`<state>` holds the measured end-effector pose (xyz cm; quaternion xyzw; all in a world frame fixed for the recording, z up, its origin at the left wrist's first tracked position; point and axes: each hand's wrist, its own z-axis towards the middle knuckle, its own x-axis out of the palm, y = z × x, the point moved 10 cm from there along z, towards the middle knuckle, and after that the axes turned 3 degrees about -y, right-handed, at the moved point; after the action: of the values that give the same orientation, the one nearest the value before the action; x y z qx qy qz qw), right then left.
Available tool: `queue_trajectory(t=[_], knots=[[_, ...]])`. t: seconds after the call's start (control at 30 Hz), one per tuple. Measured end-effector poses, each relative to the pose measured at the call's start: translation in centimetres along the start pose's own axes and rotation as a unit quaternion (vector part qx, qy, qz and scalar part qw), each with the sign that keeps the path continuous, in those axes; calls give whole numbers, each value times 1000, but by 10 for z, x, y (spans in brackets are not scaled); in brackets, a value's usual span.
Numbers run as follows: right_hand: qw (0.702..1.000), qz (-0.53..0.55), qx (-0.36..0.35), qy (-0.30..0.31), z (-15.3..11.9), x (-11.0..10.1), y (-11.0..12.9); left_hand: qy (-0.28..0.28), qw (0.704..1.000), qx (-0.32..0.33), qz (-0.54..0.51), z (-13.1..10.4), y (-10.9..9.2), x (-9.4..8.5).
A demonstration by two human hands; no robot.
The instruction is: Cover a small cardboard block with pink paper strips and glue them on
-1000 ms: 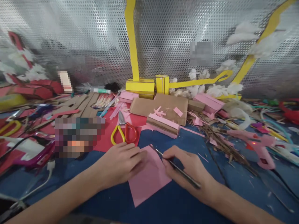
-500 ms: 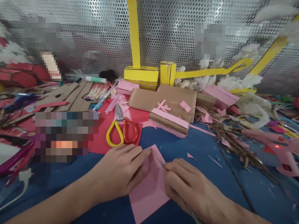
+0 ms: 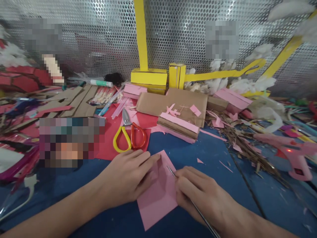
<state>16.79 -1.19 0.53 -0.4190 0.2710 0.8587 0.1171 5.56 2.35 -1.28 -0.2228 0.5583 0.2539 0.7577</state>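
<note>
A sheet of pink paper (image 3: 158, 211) lies at an angle on the blue table in front of me. My left hand (image 3: 132, 173) rests on its upper left part, fingers stretched out and pressing it down; the thumb is mostly tucked below. A slim, pointed metal tool (image 3: 201, 216) is pinched in my right hand (image 3: 195, 190). Its tip meets or hovers just over the sheet near the upper right edge; I cannot tell which. Beyond my left hand lie scissors (image 3: 126, 120) with one yellow and one red handle, on red paper (image 3: 106, 145).
A pink-topped cardboard block (image 3: 178, 127) sits behind the sheet, by a brown cardboard piece (image 3: 188, 99). Yellow box shapes (image 3: 148, 77) stand against the perforated metal panel. On the right are a pink glue gun (image 3: 292, 153), its light glowing red, and a scrap heap (image 3: 250, 155).
The whole view has shifted slightly, with things sitting a little higher now. My hands keep their hold; the tool's tip remains near the sheet's right edge.
</note>
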Motion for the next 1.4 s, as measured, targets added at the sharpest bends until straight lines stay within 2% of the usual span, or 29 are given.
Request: queue_trajectory(t=[0.4, 0.8, 1.07, 1.4], knots=[[997, 23, 57, 47, 1, -5, -1, 1, 1000, -6, -5, 0, 3, 1], [997, 14, 71, 30, -8, -10, 6, -11, 1000, -8, -14, 3, 2, -4], [996, 24, 84, 19, -19, -9, 5, 33, 999, -9, 10, 6, 1, 4], [996, 18, 84, 14, -24, -12, 14, 28, 999, -5, 24, 6, -2, 2]])
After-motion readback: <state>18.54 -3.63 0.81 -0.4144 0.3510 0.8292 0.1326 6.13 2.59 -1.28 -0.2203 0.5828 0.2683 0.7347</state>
